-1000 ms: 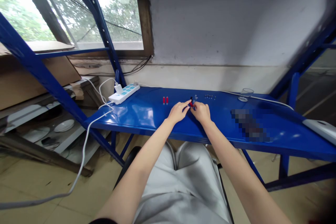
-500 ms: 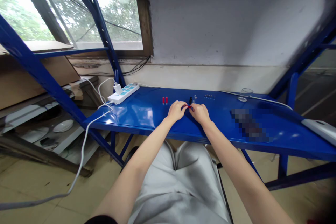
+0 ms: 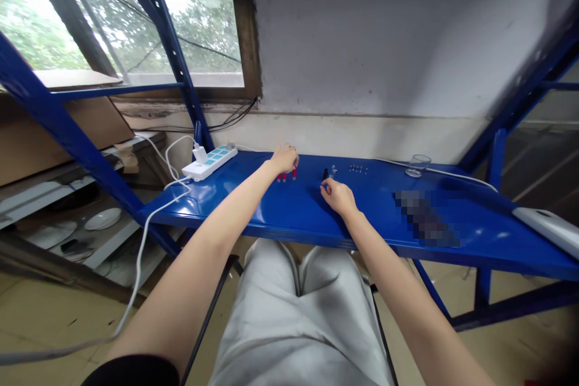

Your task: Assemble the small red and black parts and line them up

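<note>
My left hand (image 3: 286, 159) is closed on a small red tube (image 3: 294, 174) with a pale lower end, held upright at the table surface. Just left of it stand two similar red tubes (image 3: 281, 178), partly covered by the hand. My right hand (image 3: 338, 195) rests low over the blue table (image 3: 289, 211), fingers curled together; whatever they may hold is hidden. Directly beyond its fingers are a small black piece (image 3: 325, 174) and some small clear pieces (image 3: 333, 169).
Several tiny pieces (image 3: 358, 169) lie in rows toward the back. A clear glass (image 3: 417, 166) stands at the back right, near a blurred dark object (image 3: 427, 220). A white power strip (image 3: 210, 163) sits at the left end, with a cable (image 3: 149, 235) hanging down.
My hands have come apart. The left has moved left and away from me with a red tube, over to the other two. My right hand has stayed nearly in place.
</note>
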### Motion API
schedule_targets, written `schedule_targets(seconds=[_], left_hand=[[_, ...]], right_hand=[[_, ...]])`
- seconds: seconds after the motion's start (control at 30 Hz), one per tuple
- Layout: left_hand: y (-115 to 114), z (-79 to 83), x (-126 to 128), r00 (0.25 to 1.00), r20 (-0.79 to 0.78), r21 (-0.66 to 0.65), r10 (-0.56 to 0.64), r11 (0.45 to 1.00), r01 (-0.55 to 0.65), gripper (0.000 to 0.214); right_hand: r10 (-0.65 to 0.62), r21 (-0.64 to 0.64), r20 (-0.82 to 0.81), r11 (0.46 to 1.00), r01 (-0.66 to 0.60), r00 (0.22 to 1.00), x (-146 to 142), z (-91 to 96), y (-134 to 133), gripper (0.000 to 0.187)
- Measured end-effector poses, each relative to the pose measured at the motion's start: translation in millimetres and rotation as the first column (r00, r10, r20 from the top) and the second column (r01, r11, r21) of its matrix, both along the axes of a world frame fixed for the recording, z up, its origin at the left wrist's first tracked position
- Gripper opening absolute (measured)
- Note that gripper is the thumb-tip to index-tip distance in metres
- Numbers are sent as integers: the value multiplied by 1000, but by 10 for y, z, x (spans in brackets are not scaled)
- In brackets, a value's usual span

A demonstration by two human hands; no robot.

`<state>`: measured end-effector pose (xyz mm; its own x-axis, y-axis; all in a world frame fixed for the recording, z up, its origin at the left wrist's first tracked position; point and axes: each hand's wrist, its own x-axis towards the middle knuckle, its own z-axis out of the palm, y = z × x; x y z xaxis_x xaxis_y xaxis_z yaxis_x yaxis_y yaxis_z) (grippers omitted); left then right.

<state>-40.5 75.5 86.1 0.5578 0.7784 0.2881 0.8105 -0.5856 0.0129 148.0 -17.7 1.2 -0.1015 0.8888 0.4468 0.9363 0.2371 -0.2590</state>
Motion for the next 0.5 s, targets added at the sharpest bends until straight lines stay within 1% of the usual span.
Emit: schedule_targets(seconds=[0.1, 0.2, 0.33, 0.5], left_hand=[[5, -101, -56, 999, 48, -42, 7, 999, -5, 12], [12, -163, -88, 1000, 25, -21, 16, 1000, -15, 11], [34, -182, -94, 999, 9, -6, 32, 999, -32, 9], [33, -181, -87, 999, 15, -15, 39, 999, -39, 11]], right_hand=[[9, -11, -2, 1000, -9, 1000, 0, -4, 10, 18], [10, -12, -3, 1000, -10, 1000, 4, -26, 30, 19], [2, -6, -1, 1000, -2, 1000, 14, -44, 40, 18], [3, -10, 7, 1000, -3, 1000, 7, -16, 19, 17]])
